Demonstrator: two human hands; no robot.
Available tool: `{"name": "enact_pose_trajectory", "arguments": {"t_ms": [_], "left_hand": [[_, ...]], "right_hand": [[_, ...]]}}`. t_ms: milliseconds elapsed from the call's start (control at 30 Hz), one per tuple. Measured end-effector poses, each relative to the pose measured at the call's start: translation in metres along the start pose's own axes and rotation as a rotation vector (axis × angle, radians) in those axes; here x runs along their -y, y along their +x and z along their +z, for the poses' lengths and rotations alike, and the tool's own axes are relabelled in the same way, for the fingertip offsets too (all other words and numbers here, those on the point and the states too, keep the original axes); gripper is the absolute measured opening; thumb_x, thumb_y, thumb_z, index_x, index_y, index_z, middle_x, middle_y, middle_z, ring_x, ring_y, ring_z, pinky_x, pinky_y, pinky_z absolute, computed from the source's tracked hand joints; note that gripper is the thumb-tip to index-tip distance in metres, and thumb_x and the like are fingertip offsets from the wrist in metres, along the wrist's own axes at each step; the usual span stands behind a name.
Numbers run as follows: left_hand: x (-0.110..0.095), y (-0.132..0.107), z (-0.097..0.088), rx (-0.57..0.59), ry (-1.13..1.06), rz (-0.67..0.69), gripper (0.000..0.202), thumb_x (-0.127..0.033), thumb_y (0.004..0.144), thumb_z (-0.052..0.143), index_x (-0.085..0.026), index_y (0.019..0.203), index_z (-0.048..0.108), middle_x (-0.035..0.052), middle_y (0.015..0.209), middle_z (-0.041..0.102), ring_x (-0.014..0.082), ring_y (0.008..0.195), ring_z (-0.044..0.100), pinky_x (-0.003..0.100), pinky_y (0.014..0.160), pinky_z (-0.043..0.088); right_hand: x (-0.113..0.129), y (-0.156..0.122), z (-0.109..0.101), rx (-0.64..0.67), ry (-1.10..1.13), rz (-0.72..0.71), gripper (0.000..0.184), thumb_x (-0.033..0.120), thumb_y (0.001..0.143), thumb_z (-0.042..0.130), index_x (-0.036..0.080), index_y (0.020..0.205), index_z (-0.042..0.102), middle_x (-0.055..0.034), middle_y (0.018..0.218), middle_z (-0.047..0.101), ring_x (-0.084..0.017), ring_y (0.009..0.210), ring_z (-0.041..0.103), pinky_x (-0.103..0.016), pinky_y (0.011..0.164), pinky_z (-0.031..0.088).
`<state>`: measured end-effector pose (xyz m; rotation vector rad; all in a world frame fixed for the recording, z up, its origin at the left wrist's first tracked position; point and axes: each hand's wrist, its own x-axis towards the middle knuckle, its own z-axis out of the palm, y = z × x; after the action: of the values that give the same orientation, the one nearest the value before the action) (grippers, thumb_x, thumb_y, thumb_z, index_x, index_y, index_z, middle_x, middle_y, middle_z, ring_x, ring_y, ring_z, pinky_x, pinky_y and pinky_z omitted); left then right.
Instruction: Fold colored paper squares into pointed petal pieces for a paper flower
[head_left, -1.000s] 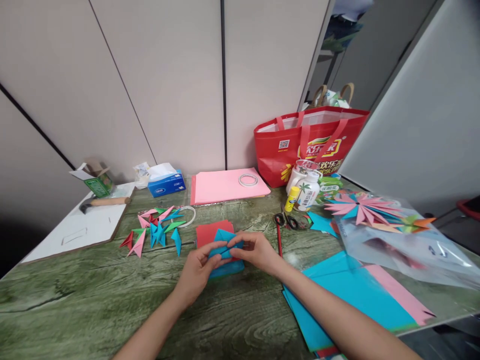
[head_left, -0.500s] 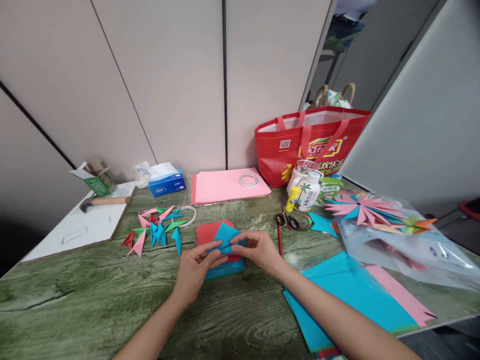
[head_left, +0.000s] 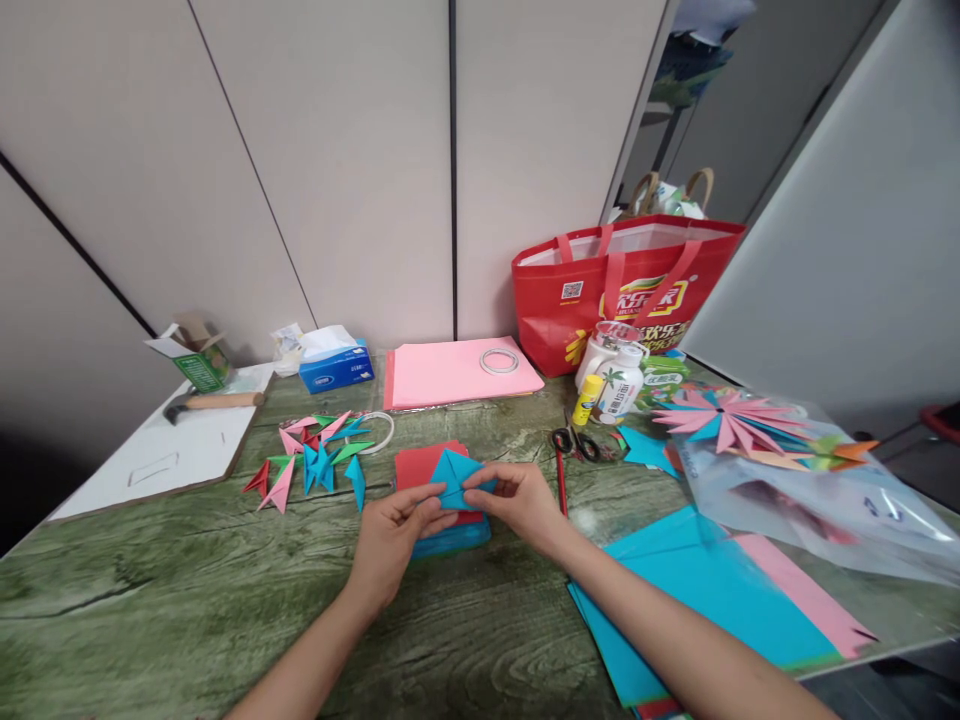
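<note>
A folded piece of blue paper (head_left: 454,480) is pinched between both hands, its pointed corner facing away from me. My left hand (head_left: 394,535) grips its left edge with thumb and forefinger, and my right hand (head_left: 517,500) pinches the right side the same way. Beneath it lies a stack of red and blue paper squares (head_left: 420,462), partly covered by the hands. To the left is a loose group of folded paper pieces (head_left: 319,465) in pink, red, green and blue.
Scissors (head_left: 576,440), a glue stick (head_left: 587,399) and a white bottle (head_left: 618,385) stand or lie right of the stack. Large blue sheets (head_left: 705,590) lie under my right forearm. A hammer (head_left: 214,402) rests on a white board at left. Behind are pink sheets (head_left: 442,372) and a red bag (head_left: 547,310).
The blue paper's lower part looks flatter and more of its creased face shows now. Both hands keep their pinch in nearly the same place; the view has shifted slightly.
</note>
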<state>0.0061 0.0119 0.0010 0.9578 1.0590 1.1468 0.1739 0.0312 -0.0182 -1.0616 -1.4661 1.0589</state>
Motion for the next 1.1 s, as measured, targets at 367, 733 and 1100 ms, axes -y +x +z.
{"name": "enact_pose_trajectory", "arguments": {"t_ms": [367, 733, 1100], "left_hand": [[-0.003, -0.0001, -0.0013, 0.111, 0.09, -0.005, 0.033, -0.023, 0.059, 0.073, -0.015, 0.09, 0.068, 0.0065, 0.076, 0.074, 0.0245, 0.074, 0.068, 0.038, 0.077, 0.052], [-0.0015, 0.0041, -0.0073, 0.138, 0.049, 0.029, 0.029, -0.024, 0.066, 0.069, -0.017, 0.093, 0.067, 0.0043, 0.081, 0.073, 0.0242, 0.077, 0.068, 0.038, 0.076, 0.054], [0.0014, 0.0021, -0.0081, 0.121, 0.1, 0.101, 0.026, -0.024, 0.069, 0.067, -0.017, 0.093, 0.067, 0.0035, 0.076, 0.074, 0.023, 0.073, 0.069, 0.035, 0.075, 0.055]], "right_hand": [[-0.0009, 0.0011, -0.0025, 0.001, -0.064, -0.088, 0.014, 0.029, 0.063, 0.07, 0.017, 0.069, 0.07, -0.0014, 0.062, 0.06, -0.011, 0.053, 0.047, -0.022, 0.047, 0.034], [0.0082, 0.0003, -0.0054, -0.015, -0.052, -0.063, 0.016, 0.031, 0.062, 0.071, 0.016, 0.068, 0.07, -0.0019, 0.063, 0.059, -0.011, 0.053, 0.047, -0.023, 0.047, 0.034], [0.0017, 0.0028, -0.0074, 0.024, -0.007, -0.065, 0.018, 0.03, 0.06, 0.072, 0.016, 0.072, 0.07, -0.0009, 0.064, 0.058, -0.009, 0.049, 0.042, -0.021, 0.044, 0.028]]}}
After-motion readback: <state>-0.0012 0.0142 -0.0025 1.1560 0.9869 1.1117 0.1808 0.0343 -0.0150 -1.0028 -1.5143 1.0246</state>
